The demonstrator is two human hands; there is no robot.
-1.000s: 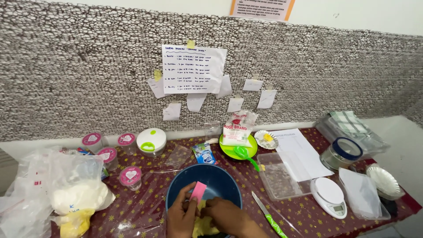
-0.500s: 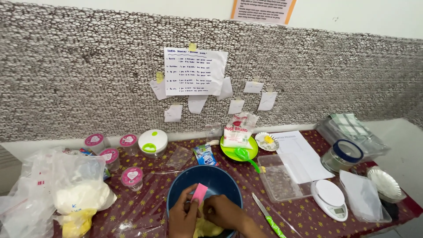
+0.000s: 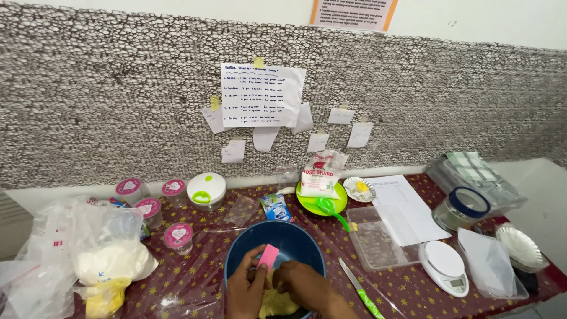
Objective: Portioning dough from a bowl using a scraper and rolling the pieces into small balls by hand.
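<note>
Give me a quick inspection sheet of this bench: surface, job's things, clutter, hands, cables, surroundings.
Surface: table under a dark red starred cloth.
Job's things: blue bowl holding yellow dough; pink scraper.
Clutter: pink-lidded cups, flour bag, green plate, knife, white scale, clear tray.
Hands: left hand grips the scraper; right hand on the dough.
Cables: nothing seen.
Surroundings: textured wall with taped paper notes.

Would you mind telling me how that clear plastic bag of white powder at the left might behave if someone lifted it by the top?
The plastic bag of white powder would probably sag and shift, since its film looks thin and crumpled. The powder sits low in a slumped mound, so it likely feels fairly heavy at the bottom. The loose, open-looking top may spill if tipped.
</note>
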